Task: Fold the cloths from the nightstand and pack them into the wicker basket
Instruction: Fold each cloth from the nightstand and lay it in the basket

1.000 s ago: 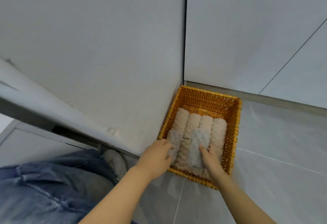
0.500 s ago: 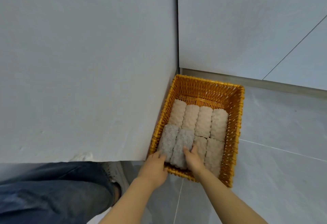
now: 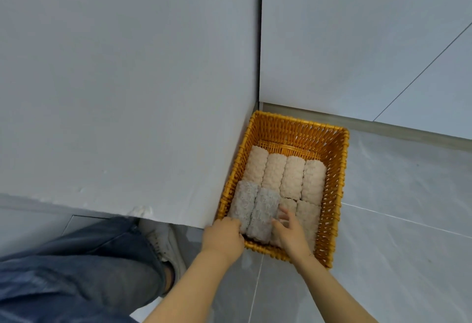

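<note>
An orange wicker basket (image 3: 337,190) stands on the floor in the corner. Several rolled beige cloths (image 3: 288,177) lie side by side in it. Two rolled grey cloths (image 3: 255,207) lie at its near left. My left hand (image 3: 222,236) is at the basket's near rim, fingers curled onto the near end of the left grey roll. My right hand (image 3: 291,236) reaches over the rim. Its fingers are spread and press between the right grey roll and the beige roll (image 3: 307,216) beside it.
The nightstand's pale side panel (image 3: 127,92) rises right against the basket's left side. A wall (image 3: 357,41) stands just behind the basket. Grey floor tiles (image 3: 398,220) stretch to the right. My jeans leg (image 3: 76,276) and white shoe (image 3: 163,243) are at the lower left.
The loose grey cloth held over the basket a second ago now lies as two rolls at the near left. Both hands have drawn back toward the near rim. The view has shifted slightly.
</note>
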Motion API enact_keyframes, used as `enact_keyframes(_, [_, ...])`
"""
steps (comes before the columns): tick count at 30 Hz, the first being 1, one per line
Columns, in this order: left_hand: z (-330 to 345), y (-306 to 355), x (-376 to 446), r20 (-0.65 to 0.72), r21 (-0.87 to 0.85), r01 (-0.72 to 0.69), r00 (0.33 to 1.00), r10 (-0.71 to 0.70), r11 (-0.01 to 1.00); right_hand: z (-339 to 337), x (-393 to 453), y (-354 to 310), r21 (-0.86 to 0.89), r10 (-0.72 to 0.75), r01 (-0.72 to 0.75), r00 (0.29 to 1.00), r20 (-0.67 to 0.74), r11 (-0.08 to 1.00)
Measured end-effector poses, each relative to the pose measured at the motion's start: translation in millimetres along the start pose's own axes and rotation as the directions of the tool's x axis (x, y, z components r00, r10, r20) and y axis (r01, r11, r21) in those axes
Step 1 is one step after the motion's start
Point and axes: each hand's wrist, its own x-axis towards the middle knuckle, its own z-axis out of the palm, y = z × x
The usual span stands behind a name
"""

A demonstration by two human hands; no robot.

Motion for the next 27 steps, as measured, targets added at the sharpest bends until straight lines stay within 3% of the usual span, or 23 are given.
enact_keyframes(3, [-22.2, 14.2, -17.9, -0.067, -0.021, 0.011, 0.998, -0.013, 1.000, -18.0, -18.4, -28.6, 0.042, -0.104, 0.104, 0.995, 0.001, 0.994])
enact_keyframes(9, [-68.8, 20.4, -76.2, -0.193, -0.248, -0.078, 0.981, 0.030, 0.966, -34.6, -67.5, -96.0, 0.110, -0.247, 0.240, 0.968, 0.052, 0.964])
enact_keyframes(14, [-89.9, 1.9, -139.1, -0.299, -0.505, -0.166, 0.954, 0.008, 0.847, -26.1, -115.9, -130.5, 0.121, -0.338, 0.324, 0.935, 0.110, 0.938])
enact_keyframes(18, [-98.7, -14.7, -184.1, -0.455, -0.621, -0.267, 0.888, -0.062, 0.737, -2.6, -156.4, -156.8, 0.079, -0.394, 0.387, 0.892, 0.221, 0.919])
enact_keyframes(23, [-111.7, -54.2, -245.0, -0.653, -0.672, -0.437, 0.730, -0.201, 0.597, 34.6, -211.4, -190.0, 0.085, -0.518, 0.526, 0.775, 0.361, 0.846])
enact_keyframes(27, [-114.1, -93.5, -288.9, -0.687, -0.706, -0.502, 0.658, -0.310, 0.500, 70.7, -247.5, -215.7, 0.085, -0.598, 0.634, 0.665, 0.447, 0.769])
